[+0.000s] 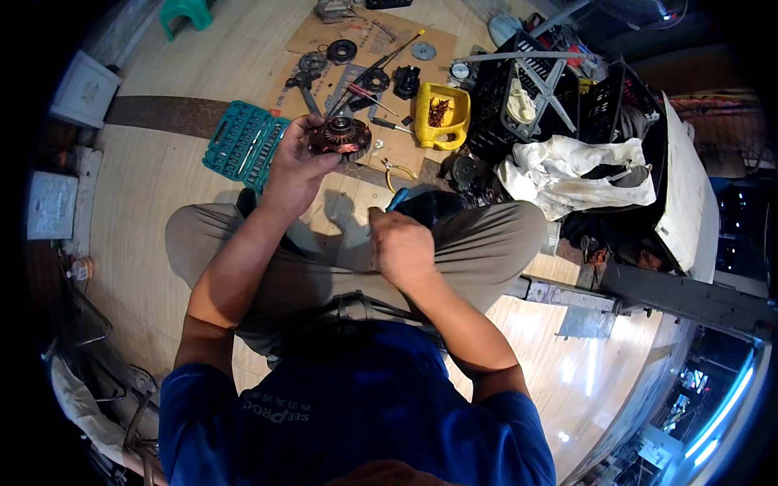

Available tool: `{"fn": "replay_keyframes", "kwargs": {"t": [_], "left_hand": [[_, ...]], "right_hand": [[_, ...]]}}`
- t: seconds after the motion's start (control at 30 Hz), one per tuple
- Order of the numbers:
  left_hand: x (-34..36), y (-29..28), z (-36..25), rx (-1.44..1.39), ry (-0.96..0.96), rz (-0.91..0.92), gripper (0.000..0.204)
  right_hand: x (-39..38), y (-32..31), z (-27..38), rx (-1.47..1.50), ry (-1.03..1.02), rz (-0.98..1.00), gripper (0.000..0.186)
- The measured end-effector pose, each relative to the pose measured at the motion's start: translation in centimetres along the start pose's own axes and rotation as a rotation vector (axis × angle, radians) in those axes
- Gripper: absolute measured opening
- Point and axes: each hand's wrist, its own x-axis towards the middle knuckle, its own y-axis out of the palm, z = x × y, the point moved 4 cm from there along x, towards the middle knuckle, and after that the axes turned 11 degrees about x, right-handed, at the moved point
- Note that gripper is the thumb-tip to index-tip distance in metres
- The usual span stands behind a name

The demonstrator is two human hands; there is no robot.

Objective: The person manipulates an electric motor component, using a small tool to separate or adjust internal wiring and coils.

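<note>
My left hand [297, 166] is closed round a motor part with copper windings [344, 142], holding it up over the near edge of the cardboard. A dark round core shows on its upper side. My right hand [403, 247] is curled nearly into a fist above my lap, its index finger pointing forward. Whatever it may hold is hidden by the fingers. Just beyond it shows a blue object [397, 199] beside a dark shoe [433, 208]. Yellow-handled pliers [397, 172] lie between the two hands, a little further off.
A teal socket-set case [243, 146] lies open at left. On the cardboard [389, 144] are screwdrivers [392, 124], a hammer-like tool [306, 91] and black round parts [341, 52]. A yellow cut-open jug [442, 116] holds small screws. Black crates [502, 101] and white cloth [567, 172] stand right.
</note>
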Motion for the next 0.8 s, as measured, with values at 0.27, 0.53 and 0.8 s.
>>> {"fn": "replay_keyframes", "kwargs": {"t": [0.27, 0.53, 0.8], "left_hand": [[0.2, 0.9, -1.0, -0.155, -0.081, 0.106, 0.053], [0.3, 2.2, -1.3, -0.165, -0.092, 0.210, 0.056], [0.4, 1.9, -0.9, -0.129, -0.066, 0.232, 0.058]], "right_hand": [[-1.2, -5.2, -4.1, -0.146, 0.094, -0.286, 0.020], [-1.9, -8.6, -4.1, -0.156, 0.055, -0.372, 0.021], [-3.3, -9.7, 0.2, 0.108, -0.044, -0.256, 0.018]]}}
